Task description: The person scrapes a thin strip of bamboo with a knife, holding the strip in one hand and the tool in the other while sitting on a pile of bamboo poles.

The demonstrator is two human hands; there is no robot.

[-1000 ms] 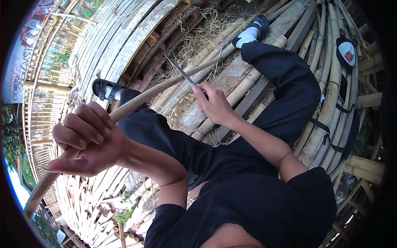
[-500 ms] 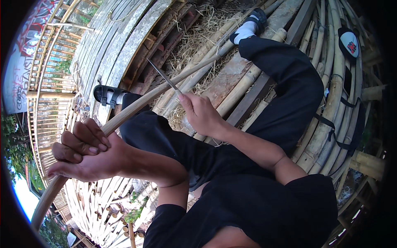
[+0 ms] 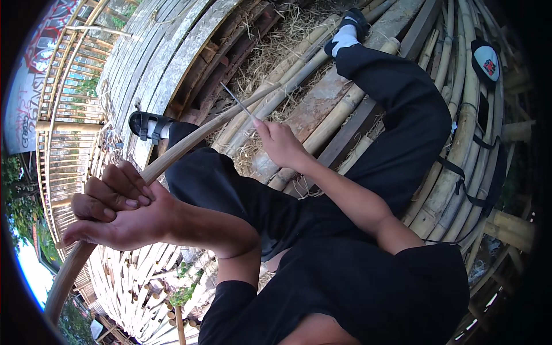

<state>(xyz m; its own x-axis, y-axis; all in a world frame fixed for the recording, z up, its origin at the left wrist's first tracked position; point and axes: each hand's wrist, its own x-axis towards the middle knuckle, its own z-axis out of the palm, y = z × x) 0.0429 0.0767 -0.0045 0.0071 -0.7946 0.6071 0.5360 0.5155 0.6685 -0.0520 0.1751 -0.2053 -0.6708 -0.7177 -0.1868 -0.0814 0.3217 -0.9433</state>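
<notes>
A long pale wooden pole (image 3: 198, 135) slants from the lower left up toward the middle of the view. My left hand (image 3: 123, 207) is closed round its near part, fingers wrapped over the wood. My right hand (image 3: 282, 144) grips a knife (image 3: 237, 100) whose thin blade points up and left. The blade crosses the pole near its far end and looks to be against it; exact contact is hard to tell. Most of the knife's handle is hidden inside my right fist.
Dry shavings (image 3: 267, 57) lie among bamboo poles and planks between my legs. A grey plank platform (image 3: 155, 57) stands at the upper left, with a bamboo fence (image 3: 72, 106) beyond. On bamboo at the right rest a black-and-white object (image 3: 486, 60) and a dark strap (image 3: 460, 172).
My right hand with the knife has shifted slightly right and down. The pole's far end has moved left and a little down. My left hand keeps its grip.
</notes>
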